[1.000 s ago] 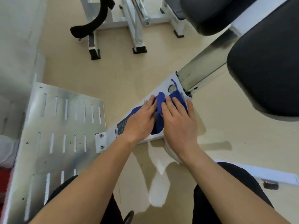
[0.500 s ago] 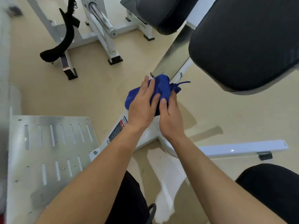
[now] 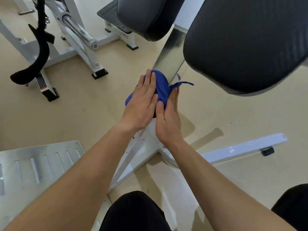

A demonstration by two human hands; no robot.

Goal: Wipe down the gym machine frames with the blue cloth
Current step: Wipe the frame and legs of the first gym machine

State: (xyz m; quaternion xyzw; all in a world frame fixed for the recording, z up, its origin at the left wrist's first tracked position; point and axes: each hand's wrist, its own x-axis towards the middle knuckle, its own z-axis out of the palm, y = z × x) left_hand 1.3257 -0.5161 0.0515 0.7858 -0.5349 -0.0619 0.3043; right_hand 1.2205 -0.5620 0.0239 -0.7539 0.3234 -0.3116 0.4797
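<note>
- Here, in the head view, we look down on a white machine frame that runs up and away from us across a beige floor.
- The blue cloth lies bunched over the frame where the white beam meets a shiny steel post. A loose strand of it sticks out to the right.
- Our left grip is released: the palm lies flat on the cloth's left and top side, with straight fingers pressing it onto the frame.
- Our right grip is released too. It stands on edge against the cloth's right side, its fingers straight along the cloth and its thumb laid on top, just beside the left fingers.
- Both forearms reach in from the bottom edge, and black-clad knees show below them.
- A large black pad hangs over the post at upper right, with a second black pad behind it.
- A white crossbar branches off the frame to the right and ends in a black foot.
- A slotted metal plate sits at lower left, fixed to the near end of the frame.
- Another white machine stands at upper left, well apart, with a curved black strap hanging in front of it.
</note>
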